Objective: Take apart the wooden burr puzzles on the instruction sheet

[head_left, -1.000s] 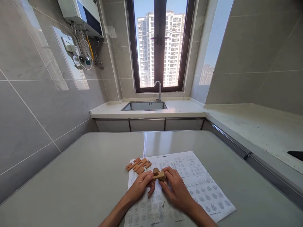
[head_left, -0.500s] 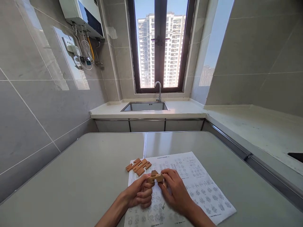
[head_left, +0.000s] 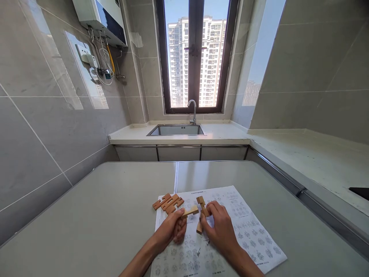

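My left hand is closed, thumb and fingers pinching one end of a light wooden puzzle piece that points right. Just across from it, my right hand grips notched wooden puzzle pieces between thumb and fingers; they look joined, with one end up and another end down, though the fingers cover part of them. A small gap separates the two hands' pieces. Several flat, notched reddish-brown wooden pieces lie side by side beyond my left hand. Beneath both hands is a printed paper sheet with rows of small diagrams.
The sheet lies on a pale table. Past the table's far edge are a white counter, a sink and a faucet below a window. Another counter runs along the right, and a tiled wall stands on the left.
The wooden pieces held together between my hands have come apart. My right hand has shifted slightly right with its pieces, while my left hand keeps one piece.
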### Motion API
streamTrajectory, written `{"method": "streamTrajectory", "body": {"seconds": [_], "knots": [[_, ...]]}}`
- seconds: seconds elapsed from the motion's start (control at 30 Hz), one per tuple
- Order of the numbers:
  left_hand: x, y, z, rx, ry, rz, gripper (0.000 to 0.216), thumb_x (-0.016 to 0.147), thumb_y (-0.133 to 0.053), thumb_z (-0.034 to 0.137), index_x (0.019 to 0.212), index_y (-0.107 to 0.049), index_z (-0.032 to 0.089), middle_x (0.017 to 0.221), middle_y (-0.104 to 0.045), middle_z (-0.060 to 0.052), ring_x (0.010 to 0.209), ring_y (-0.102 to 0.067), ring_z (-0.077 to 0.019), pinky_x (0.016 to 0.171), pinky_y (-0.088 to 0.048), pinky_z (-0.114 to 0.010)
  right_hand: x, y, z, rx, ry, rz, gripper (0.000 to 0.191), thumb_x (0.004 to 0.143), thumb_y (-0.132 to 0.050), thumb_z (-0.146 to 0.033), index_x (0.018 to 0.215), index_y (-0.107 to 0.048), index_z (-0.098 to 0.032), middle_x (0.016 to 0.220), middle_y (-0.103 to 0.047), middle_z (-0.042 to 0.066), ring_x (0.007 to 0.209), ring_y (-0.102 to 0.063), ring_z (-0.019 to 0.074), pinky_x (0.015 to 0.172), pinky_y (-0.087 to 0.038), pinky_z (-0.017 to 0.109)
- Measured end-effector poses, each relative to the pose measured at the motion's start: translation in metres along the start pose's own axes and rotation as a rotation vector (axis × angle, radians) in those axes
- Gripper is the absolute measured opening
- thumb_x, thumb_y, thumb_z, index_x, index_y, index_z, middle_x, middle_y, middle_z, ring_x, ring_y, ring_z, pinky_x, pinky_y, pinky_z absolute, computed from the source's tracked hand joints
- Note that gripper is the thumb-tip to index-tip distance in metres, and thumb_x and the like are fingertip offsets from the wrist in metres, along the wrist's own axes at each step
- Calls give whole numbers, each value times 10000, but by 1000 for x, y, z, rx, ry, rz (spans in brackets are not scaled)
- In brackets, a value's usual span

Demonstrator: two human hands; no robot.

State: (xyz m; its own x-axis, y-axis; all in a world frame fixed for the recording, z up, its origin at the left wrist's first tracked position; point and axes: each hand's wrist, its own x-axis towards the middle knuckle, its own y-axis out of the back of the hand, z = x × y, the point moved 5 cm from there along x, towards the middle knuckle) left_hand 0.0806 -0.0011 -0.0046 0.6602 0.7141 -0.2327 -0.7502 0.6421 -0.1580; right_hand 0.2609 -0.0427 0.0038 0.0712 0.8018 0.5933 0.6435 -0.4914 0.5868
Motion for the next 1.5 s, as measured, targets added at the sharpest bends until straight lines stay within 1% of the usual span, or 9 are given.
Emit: {"method": "streamTrajectory", "body": {"seconds": [0.1,0.23,0.5,0.7,0.83,0.93,1.07,1.23,1.5], "knots": [[-5,5,20,503,-279,308,538,957,-483,623,603,-447,220,545,-461,12,509,-359,-146,541,-253,-278,0,0,6,-116,-76,16,180,905,-579,-216,758,-478,-244,831,-576,32,735,-536,222,717,-433,361],[-10,7,25,831,-420,429,434,920,-623,480,596,-501,219,594,-517,-20,552,-398,-172,593,-234,-295,1,7,13,-230,-131,49,221,861,-605,-227,705,-450,-248,756,-564,14,645,-511,198,640,-368,319],[-7,9,16,1014,-494,326,426,843,-671,368,515,-449,212,573,-500,-32,553,-403,-166,584,-207,-302,2,3,13,-208,-122,-83,193,743,-601,-192,627,-453,-234,631,-551,-27,541,-502,143,552,-262,271],[-12,-1,21,1238,-522,229,371,789,-720,346,603,-429,212,634,-551,-13,606,-474,-173,582,-251,-296,-4,-10,1,-111,-60,-227,208,711,-578,-163,677,-389,-243,591,-544,-51,520,-496,137,539,-248,259],[-17,-7,28,1222,-521,250,375,609,-820,307,778,-495,228,810,-608,-27,688,-535,-206,609,-353,-303,-6,-14,-2,-6,-83,-299,152,768,-582,-187,797,-447,-251,587,-569,-69,514,-538,148,543,-283,247],[-18,-9,30,1163,-559,268,560,540,-882,335,981,-558,217,1080,-628,-105,936,-606,-299,791,-477,-378,-7,-15,-5,79,-84,-353,142,808,-591,-212,888,-481,-255,614,-596,-73,536,-570,156,558,-321,243],[-18,-8,28,1125,-611,207,893,568,-935,465,1318,-511,234,1468,-485,-183,1342,-460,-409,1122,-373,-535,-8,-16,-10,136,-59,-406,126,844,-580,-214,932,-499,-254,669,-616,-66,586,-591,157,593,-353,246],[-16,-9,24,1081,-509,114,867,669,-909,375,1407,-462,282,1372,-594,-110,1261,-558,-333,1079,-451,-466,-9,-16,-11,142,-50,-425,113,851,-586,-206,916,-503,-248,698,-613,-63,616,-583,153,600,-354,248],[-15,-5,26,1140,-545,183,679,789,-811,302,1378,-472,285,1355,-609,-87,1266,-557,-308,1091,-450,-464,-8,-17,-12,151,35,-394,255,853,-589,-162,1087,-541,-249,1022,-662,9,833,-642,191,727,-446,286]]}}
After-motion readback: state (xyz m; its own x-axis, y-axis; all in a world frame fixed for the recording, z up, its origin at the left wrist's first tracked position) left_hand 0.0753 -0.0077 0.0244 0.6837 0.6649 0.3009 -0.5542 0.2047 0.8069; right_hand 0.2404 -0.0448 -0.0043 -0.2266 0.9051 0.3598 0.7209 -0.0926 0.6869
